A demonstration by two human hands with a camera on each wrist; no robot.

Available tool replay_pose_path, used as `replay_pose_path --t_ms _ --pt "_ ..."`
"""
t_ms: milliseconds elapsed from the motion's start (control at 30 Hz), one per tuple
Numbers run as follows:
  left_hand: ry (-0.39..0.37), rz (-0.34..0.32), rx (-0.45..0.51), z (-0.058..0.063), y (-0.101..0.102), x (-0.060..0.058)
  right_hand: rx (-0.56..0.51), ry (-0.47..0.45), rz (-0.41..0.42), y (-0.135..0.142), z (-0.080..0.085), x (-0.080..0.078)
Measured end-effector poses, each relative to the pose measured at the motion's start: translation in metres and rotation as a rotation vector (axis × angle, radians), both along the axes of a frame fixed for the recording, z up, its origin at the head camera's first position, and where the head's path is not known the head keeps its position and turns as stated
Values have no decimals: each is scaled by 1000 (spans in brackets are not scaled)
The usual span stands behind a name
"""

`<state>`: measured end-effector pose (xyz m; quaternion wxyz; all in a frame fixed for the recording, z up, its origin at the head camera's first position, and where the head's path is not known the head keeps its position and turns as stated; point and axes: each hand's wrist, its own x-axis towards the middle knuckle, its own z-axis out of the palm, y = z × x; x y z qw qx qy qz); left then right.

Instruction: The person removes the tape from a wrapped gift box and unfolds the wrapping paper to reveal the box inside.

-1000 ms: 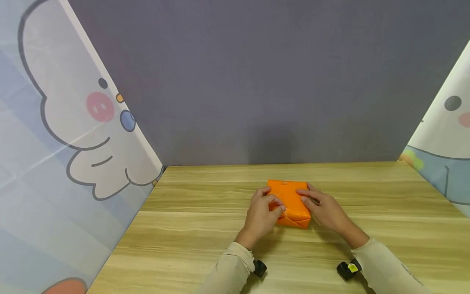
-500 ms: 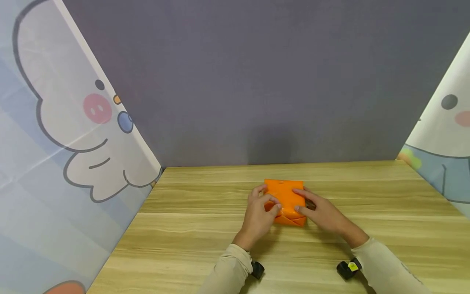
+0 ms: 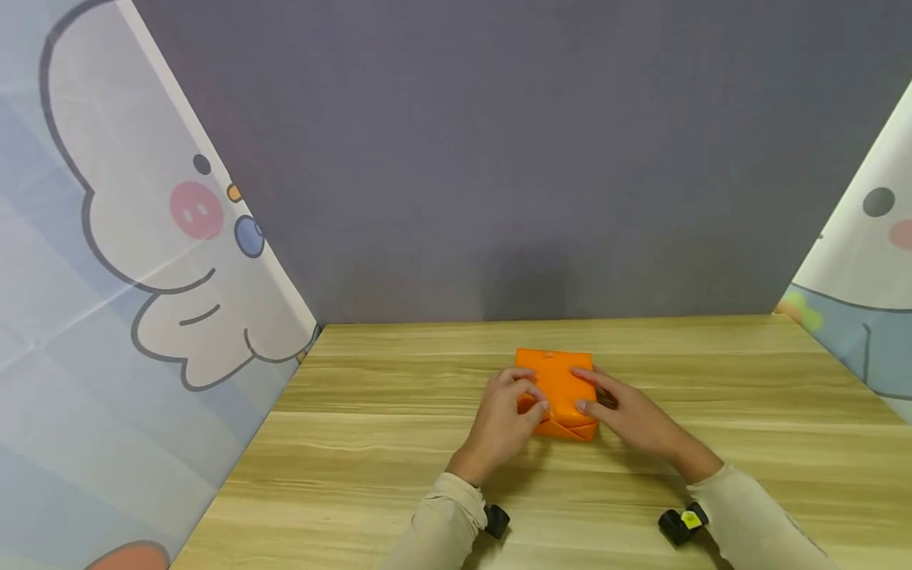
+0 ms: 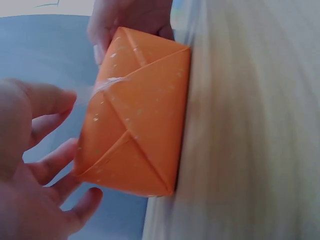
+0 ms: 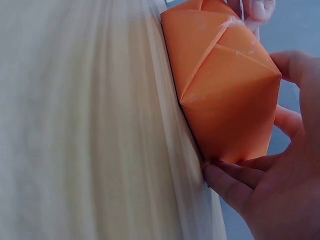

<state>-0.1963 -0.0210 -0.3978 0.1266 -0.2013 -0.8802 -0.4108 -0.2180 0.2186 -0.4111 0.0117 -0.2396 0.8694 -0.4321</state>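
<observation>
An orange paper-wrapped package (image 3: 563, 384) lies on the wooden table, its folded end towards the person. On that end, in the left wrist view, a strip of clear tape (image 4: 111, 82) runs up over the edge between the folds. My left hand (image 3: 501, 419) pinches the loose tape end between thumb and index finger, its other fingers beside the package's left side. Gripping the right side is my right hand (image 3: 636, 418), thumb on the top near the front edge. The right wrist view has several of its fingers (image 5: 230, 185) along the package's side, low near the table.
The wooden table (image 3: 370, 451) reaches back to a grey panel (image 3: 541, 158). Cartoon-printed sheets (image 3: 142, 261) stand along the left and right sides. A small black camera hangs at each wrist.
The right thumb has slid from the package's right side to nearer its front edge. The left hand's upper fingers have moved from the left edge over the top. The package stays nearly in place.
</observation>
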Motion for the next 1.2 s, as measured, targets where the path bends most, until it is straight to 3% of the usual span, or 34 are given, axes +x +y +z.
replay_pose_path --t_ms 267,600,900,1200 --pt "69 -92 -181 11 -7 2 5 -2 6 3 -1 -1" --pt "164 -114 -362 16 -8 3 6 0 9 3 -1 0" --pt "192 -163 -434 21 -8 5 7 -2 12 5 -1 0" --pt "150 -221 -430 22 -11 6 31 13 11 6 -1 -1"
